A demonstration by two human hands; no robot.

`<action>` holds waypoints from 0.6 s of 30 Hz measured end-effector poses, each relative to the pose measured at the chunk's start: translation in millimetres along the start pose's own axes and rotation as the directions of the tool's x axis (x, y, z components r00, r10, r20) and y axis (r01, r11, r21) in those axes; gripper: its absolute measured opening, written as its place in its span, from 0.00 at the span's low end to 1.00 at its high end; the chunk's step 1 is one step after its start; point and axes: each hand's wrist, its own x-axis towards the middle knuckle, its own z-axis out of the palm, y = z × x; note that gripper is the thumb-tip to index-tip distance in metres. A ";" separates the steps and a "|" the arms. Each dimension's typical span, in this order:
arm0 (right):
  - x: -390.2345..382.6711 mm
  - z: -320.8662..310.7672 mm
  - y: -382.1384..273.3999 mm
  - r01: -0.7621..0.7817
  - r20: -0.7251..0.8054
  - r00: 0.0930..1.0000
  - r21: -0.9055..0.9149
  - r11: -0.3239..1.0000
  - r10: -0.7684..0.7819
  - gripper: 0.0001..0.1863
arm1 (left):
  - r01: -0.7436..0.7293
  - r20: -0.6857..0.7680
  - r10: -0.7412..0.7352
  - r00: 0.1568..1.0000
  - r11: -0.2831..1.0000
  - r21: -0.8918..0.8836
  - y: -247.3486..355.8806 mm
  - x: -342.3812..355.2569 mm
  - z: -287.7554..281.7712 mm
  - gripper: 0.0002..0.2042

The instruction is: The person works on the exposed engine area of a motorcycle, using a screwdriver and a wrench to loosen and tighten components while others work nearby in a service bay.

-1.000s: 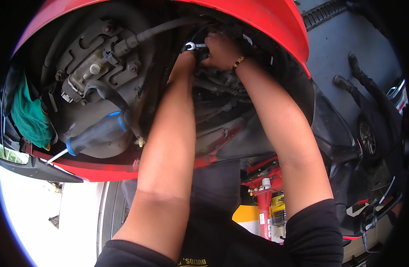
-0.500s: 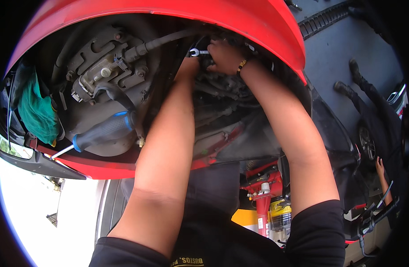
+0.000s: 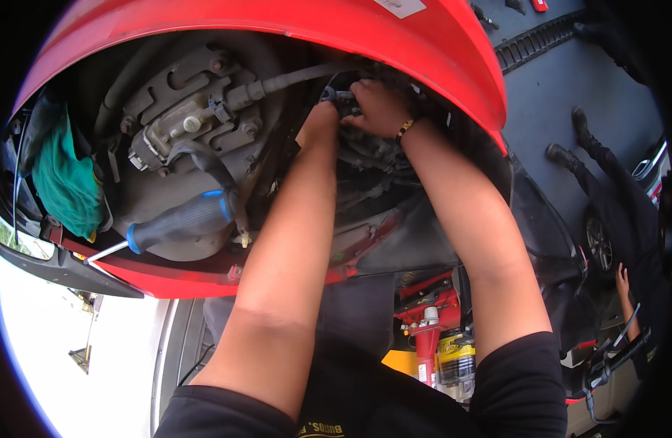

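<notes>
Here, a small silver wrench (image 3: 343,94) is seen between the two hands, just past the left hand (image 3: 320,123). It is laid almost straight from side to side: its wide end is pointed to the left, and its other end is hidden by the right hand (image 3: 383,108). So the right hand is the nearer one to the handle, which seems to be gripped by its bent fingers, with the thumb set a bit apart. The left hand is placed close to the wide end, but what is pinched there cannot be told, as its fingertips are hidden. Dark car parts (image 3: 372,151) are found just under the hands, toward the body. Past both hands, a red car panel (image 3: 394,45) is curved across.
</notes>
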 end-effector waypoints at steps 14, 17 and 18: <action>-2.6 26.6 2.0 -0.066 -0.236 0.969 0.054 0.996 0.077 0.25 | -0.060 -0.056 0.068 0.996 0.989 0.132 7.6 -0.3 13.6 0.16; 7.3 28.9 5.7 -0.024 -0.235 0.971 0.104 0.994 0.048 0.25 | -0.070 -0.024 0.072 0.997 0.994 0.084 -1.9 18.5 14.4 0.20; 8.5 28.4 -0.5 -0.003 -0.213 0.977 0.121 0.993 0.029 0.24 | -0.061 0.001 0.061 0.998 0.998 0.005 -11.7 27.8 12.7 0.22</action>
